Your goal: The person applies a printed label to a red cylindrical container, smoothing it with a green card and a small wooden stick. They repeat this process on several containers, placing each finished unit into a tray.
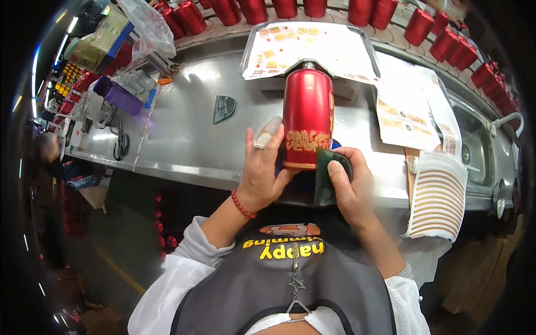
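A red canister (307,106) is positioned at the near edge of a steel worktop (184,128), in front of the person's chest, with its capped end pointed toward the back; whether it is upright or tilted cannot be told. Its lower part is ringed by a gold pattern band (306,140). The canister's left side is met by the left hand (261,170), whose fingers are stretched along it, with the thumb brought to the bottom rim; how firmly it is gripped cannot be told. One fingertip of that hand is covered by a pale wrap (263,139), and the wrist is circled by a red bead bracelet (243,205). A flat dark green piece (325,181) is pinched between the thumb and fingers of the right hand (353,187) and is held at the canister's lower right, over the end of the band. A similar green plate (224,109) is left lying on the worktop, well apart to the left. Behind the canister, a tray (249,49) is covered with gold-patterned pieces; more printed sheets (403,114) are spread to its right, near a sink (477,159). Further red canisters (254,10) are lined up along the back.
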Available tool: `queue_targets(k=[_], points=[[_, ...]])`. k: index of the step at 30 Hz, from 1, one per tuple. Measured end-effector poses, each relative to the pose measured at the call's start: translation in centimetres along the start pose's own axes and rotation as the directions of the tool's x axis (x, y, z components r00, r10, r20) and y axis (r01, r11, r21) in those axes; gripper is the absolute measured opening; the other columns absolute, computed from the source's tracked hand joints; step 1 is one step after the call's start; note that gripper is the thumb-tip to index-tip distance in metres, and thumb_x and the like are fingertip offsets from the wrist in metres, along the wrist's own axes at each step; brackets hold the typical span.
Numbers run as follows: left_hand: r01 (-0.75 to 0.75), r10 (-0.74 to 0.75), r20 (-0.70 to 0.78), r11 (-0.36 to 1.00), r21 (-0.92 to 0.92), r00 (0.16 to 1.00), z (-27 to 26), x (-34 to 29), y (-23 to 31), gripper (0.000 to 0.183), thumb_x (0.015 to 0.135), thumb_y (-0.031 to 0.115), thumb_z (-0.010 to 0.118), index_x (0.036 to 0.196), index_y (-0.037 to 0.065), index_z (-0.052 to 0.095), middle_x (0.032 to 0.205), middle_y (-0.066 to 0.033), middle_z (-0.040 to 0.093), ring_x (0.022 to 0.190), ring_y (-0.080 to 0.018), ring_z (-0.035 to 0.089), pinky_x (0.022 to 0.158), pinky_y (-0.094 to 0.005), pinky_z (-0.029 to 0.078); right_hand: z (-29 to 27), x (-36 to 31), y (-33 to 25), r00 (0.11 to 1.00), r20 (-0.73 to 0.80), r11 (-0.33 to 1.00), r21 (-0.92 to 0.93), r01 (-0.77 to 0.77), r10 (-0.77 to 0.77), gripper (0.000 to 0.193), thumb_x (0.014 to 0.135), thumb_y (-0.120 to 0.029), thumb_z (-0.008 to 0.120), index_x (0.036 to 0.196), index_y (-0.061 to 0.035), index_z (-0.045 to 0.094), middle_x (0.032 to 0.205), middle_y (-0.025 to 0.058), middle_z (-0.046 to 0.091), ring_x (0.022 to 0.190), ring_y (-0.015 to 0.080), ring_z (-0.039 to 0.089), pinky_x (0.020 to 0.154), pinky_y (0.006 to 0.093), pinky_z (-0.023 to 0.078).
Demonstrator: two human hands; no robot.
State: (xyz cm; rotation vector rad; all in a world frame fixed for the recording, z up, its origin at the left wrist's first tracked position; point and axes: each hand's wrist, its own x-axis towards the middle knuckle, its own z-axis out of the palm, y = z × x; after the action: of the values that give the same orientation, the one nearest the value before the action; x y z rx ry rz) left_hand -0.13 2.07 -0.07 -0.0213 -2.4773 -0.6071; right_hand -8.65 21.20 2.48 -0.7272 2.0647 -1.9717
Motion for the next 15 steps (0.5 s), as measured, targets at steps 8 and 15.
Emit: queue_targets(k=[8, 15], points=[[-0.085, 0.083, -0.029, 0.992, -0.097, 0.996, 0.5, 0.7, -0.1, 0.081, 0.083, 0.029, 0.078, 0.151, 0.008, 0.039, 0.149, -0.0191, 0.047, 0.138, -0.0456, 0.042, 0.117, -0.0596, 0.024, -0.2, -0.3, 0.8, 1.0, 0.029, 1.0, 0.011, 0.009, -0.01, 0.017, 0.097, -0.012, 0.061, 0.108, 0.0003, 0.058, 0.081, 0.0036, 0.062, 0.074, 0.0096, 0.056, 0.068, 0.0268, 0.048], [-0.199, 0.193, 0.05, 0.969, 0.146, 0.98, -0.4, 3.3, 2.5, 0.076, 0.083, 0.031, 0.077, 0.15, 0.019, 0.042, 0.147, -0.0159, 0.05, 0.143, -0.0378, 0.038, 0.119, -0.0577, 0.019, -0.4, -0.2, 0.8, 0.998, -0.019, 0.998, 0.0, 0.057, -0.057, 0.017, 0.097, -0.012, 0.061, 0.108, 0.0004, 0.058, 0.081, 0.003, 0.063, 0.072, 0.01, 0.056, 0.067, 0.0268, 0.048]])
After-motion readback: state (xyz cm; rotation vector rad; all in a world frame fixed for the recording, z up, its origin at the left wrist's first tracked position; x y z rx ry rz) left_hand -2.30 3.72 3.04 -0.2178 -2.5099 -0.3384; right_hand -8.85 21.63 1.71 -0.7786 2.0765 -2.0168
